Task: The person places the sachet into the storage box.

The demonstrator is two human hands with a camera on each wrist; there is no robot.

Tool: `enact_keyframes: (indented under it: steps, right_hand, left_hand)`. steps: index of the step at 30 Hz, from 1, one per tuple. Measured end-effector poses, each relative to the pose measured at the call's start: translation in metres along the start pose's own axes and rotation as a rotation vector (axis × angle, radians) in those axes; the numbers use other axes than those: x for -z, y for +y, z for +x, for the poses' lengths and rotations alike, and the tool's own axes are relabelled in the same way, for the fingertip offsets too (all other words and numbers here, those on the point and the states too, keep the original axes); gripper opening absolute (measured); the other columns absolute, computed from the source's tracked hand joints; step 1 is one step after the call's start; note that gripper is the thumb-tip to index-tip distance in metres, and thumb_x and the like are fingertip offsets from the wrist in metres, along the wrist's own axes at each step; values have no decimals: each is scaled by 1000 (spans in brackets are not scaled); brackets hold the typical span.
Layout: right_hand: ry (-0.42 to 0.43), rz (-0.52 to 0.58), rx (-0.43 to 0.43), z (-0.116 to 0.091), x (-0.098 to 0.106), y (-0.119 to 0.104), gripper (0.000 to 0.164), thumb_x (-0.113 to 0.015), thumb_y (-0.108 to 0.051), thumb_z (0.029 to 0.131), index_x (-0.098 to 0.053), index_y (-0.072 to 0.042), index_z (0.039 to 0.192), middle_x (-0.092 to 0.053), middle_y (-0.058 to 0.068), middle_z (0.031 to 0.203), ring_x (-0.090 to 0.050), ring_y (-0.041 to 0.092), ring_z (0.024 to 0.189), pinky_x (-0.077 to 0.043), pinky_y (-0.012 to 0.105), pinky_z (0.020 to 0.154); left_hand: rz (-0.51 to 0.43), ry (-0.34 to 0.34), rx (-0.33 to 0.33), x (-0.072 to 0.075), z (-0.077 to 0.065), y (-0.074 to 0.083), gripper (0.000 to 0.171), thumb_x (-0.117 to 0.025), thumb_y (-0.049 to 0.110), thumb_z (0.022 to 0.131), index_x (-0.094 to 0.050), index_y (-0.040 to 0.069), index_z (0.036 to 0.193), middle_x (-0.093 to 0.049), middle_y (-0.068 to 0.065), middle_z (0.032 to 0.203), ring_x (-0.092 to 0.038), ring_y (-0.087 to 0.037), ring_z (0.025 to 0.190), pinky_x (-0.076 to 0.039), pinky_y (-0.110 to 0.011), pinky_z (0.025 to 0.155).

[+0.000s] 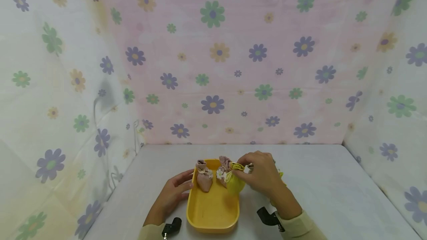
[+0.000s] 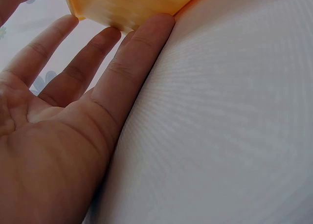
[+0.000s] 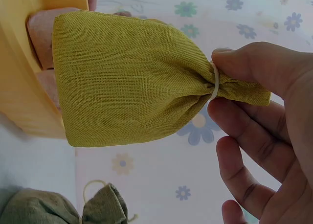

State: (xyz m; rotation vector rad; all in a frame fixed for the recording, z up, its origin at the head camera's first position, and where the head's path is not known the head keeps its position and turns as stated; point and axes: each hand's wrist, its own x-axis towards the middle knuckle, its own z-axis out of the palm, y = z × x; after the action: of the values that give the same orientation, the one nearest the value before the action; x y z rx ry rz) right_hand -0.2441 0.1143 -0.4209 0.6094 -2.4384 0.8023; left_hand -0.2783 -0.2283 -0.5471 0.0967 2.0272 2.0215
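My right hand [image 1: 263,175] pinches the gathered neck of a yellow drawstring pouch [image 3: 132,82] between thumb and fingers. The pouch [image 1: 235,185] hangs over the right side of a yellow tray [image 1: 213,210]. Two pinkish pouches with white flowers lie toward the tray's far end: the left pouch [image 1: 204,182] shows fully, while the right pouch [image 1: 221,174] is partly covered by the yellow one. At the tray's left wall my left hand [image 1: 171,193] rests with fingers extended; in the left wrist view the fingertips [image 2: 161,26] touch the tray wall.
A dark green tied pouch [image 3: 39,207] lies outside the tray in the right wrist view. Behind my right forearm, a bit of yellow-green cloth [image 1: 281,174] shows, mostly hidden. Flowered curtains [image 1: 213,62] enclose the white table [image 1: 317,195] at the back and both sides.
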Motion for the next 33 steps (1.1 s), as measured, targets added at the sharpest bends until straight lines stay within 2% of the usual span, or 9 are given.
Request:
enact_keyframes:
  steps: [15, 22, 28, 33]
  right_hand:
    - [-66, 67, 18, 6, -28, -18, 18, -89, -40, 80, -79, -33, 94, -71, -27, 87, -60, 1, 85, -47, 50, 94]
    - [-114, 91, 14, 9, -37, -24, 16, -89, -40, 80, -77, -33, 88, -54, -29, 65, -55, 3, 77, -45, 47, 89]
    - [-167, 110, 30, 14, -43, -29, 14, -88, -40, 82, -75, -33, 83, -55, -27, 63, -55, 2, 74, -43, 45, 86]
    - [-205, 98, 33, 16, -50, -30, 13, -87, -41, 83, -77, -34, 86, -58, -27, 67, -57, 9, 73, -45, 49, 90]
  left_hand:
    - [12, -9, -10, 0, -1, -1, 68, -77, 33, 94, -49, 19, 155, -47, -16, 158, -62, -27, 131, -60, -42, 98]
    - [9, -11, -12, 0, -1, -1, 68, -77, 33, 93, -50, 19, 154, -47, -16, 159, -62, -27, 131, -60, -42, 97]
    - [15, -1, -12, 0, -1, 1, 68, -77, 34, 93, -50, 20, 154, -47, -16, 158, -61, -27, 132, -60, -42, 97]
    - [18, -1, -10, 0, -1, 1, 68, -77, 34, 93, -50, 20, 154, -47, -15, 158, -60, -28, 133, -60, -42, 97]
